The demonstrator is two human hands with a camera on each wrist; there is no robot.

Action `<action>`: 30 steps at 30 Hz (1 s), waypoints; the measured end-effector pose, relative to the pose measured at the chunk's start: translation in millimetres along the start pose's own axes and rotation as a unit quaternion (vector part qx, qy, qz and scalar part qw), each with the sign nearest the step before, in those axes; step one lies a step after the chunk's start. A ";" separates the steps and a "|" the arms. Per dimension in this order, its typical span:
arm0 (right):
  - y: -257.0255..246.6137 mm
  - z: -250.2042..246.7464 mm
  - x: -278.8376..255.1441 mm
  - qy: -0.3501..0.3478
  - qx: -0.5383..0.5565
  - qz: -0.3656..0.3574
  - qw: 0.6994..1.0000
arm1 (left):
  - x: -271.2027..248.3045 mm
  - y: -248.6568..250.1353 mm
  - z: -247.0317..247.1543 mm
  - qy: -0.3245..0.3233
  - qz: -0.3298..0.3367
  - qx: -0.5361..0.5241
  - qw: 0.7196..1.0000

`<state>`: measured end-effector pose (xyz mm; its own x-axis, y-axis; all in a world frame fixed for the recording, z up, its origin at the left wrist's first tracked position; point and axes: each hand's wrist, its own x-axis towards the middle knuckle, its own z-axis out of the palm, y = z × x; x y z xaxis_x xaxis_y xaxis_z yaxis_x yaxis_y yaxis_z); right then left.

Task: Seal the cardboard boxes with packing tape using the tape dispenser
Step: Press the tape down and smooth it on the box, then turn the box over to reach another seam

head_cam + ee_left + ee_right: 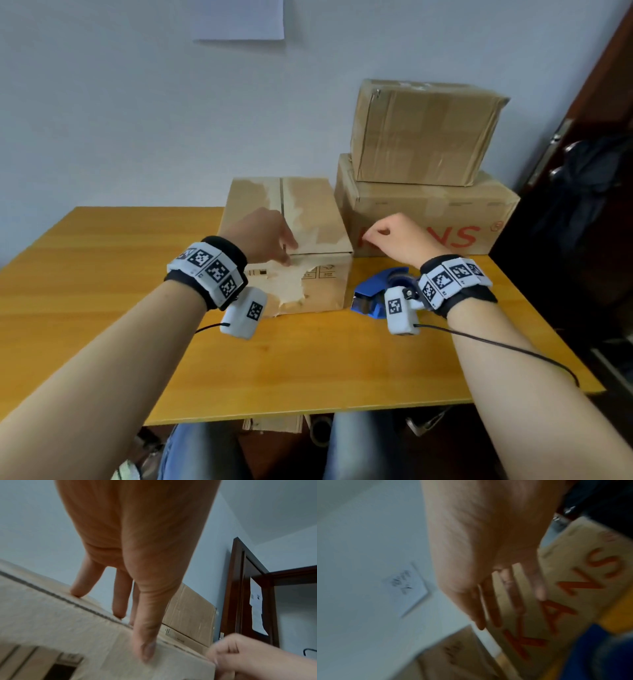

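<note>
A small cardboard box [308, 212] with a torn, peeled surface stands mid-table, its top seam untaped. My left hand [286, 255] rests on its near top edge. In the left wrist view the straight fingers [118, 609] touch the top beside the seam, and the thumb lies on the front face of the box [51, 622]. The blue tape dispenser [376, 291] lies on the table right of the box, under my right wrist. My right hand [376, 236] hovers above it with fingers loosely curled, holding nothing. The right wrist view is blurred.
Two larger boxes are stacked at the back right, the lower one [428, 219] printed with red letters, the upper one [421, 133] taped. A dark door [589, 171] stands at the right. The yellow table [274, 370] ends near my knees.
</note>
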<state>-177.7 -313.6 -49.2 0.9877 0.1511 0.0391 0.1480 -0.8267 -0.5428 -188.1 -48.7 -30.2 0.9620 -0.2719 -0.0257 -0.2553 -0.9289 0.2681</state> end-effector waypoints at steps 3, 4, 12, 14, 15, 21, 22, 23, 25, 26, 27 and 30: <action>38.2 16.6 1.3 -0.038 -0.056 0.075 0.995 | -2.3 3.7 2.0 0.013 0.017 -0.001 1.000; 47.8 22.5 1.7 -0.058 -0.068 0.101 0.991 | -1.6 6.1 2.0 0.019 0.019 -0.001 1.000; 81.5 47.4 6.6 -0.090 -0.125 0.149 0.977 | 0.9 16.6 -1.2 0.045 -0.012 0.012 0.999; 88.4 49.0 4.3 -0.058 -0.139 0.168 0.974 | -1.9 20.1 -1.1 0.049 -0.013 0.026 0.998; 92.1 50.2 2.4 -0.041 -0.142 0.176 0.973 | -3.2 21.9 -0.8 0.051 -0.014 0.034 0.998; 101.7 41.0 -5.8 0.086 -0.077 0.223 0.968 | -12.7 27.8 4.6 0.068 -0.011 0.061 0.996; 101.1 36.4 -5.3 0.115 -0.056 0.231 0.965 | -13.4 26.9 4.6 0.066 -0.008 0.050 0.997; 99.9 31.2 -4.2 0.145 -0.030 0.238 0.960 | -13.9 26.1 4.0 0.062 -0.007 0.038 0.997; 92.8 19.4 -2.4 0.196 0.038 0.247 0.948 | -14.0 25.4 2.0 0.050 -0.009 0.013 0.999; 87.3 13.8 -1.4 0.220 0.071 0.245 0.941 | -14.3 25.9 0.5 0.048 -0.012 -0.004 0.999; 80.6 7.9 0.0 0.239 0.100 0.236 0.937 | -14.7 26.5 -1.8 0.047 -0.016 -0.031 0.998; 59.5 -6.1 7.5 0.286 0.125 0.177 0.934 | -14.5 28.3 -7.8 0.051 -0.025 -0.160 0.985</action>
<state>-161.2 -365.1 -76.1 0.8486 -0.4800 0.2223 -0.1382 -0.6069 -0.7827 -208.5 -69.1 -14.7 0.9814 -0.1862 0.0462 -0.1799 -0.8092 0.5593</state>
